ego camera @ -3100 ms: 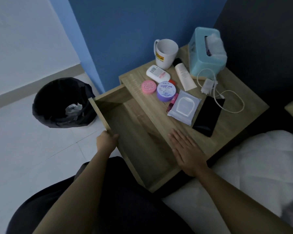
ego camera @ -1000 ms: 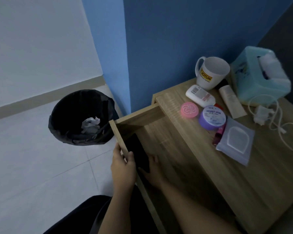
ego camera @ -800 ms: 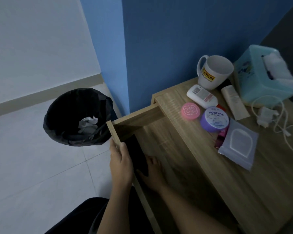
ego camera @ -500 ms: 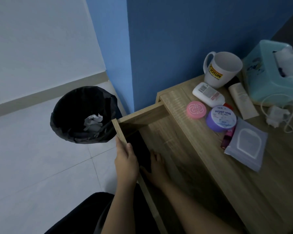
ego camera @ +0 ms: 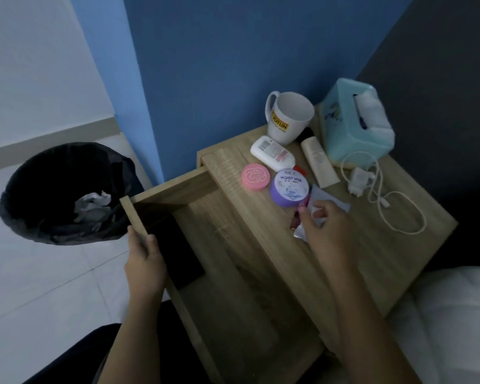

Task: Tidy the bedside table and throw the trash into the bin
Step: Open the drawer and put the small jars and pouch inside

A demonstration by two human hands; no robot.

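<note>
The wooden bedside table [ego camera: 394,261] has its drawer [ego camera: 233,273] pulled out. My left hand [ego camera: 144,261] grips the drawer's front panel. A black phone [ego camera: 180,253] lies inside the drawer next to that hand. My right hand [ego camera: 327,231] is over the tabletop, fingers closed on a pale wipes packet [ego camera: 334,202], which looks lifted at one end. A purple jar [ego camera: 290,188], pink tin [ego camera: 256,177], white bottle [ego camera: 272,153] and tube [ego camera: 319,162] lie just beyond. The black-lined bin [ego camera: 61,195] stands on the floor at left with crumpled paper inside.
A white mug [ego camera: 288,117] and a teal tissue box [ego camera: 355,128] stand at the back against the blue wall. A white charger [ego camera: 359,180] with its looped cable [ego camera: 399,214] lies on the right. White bedding [ego camera: 455,314] borders the table at lower right.
My right hand left the phone lying in the drawer, rose to the tabletop and closed on the wipes packet. My left hand stayed on the drawer front.
</note>
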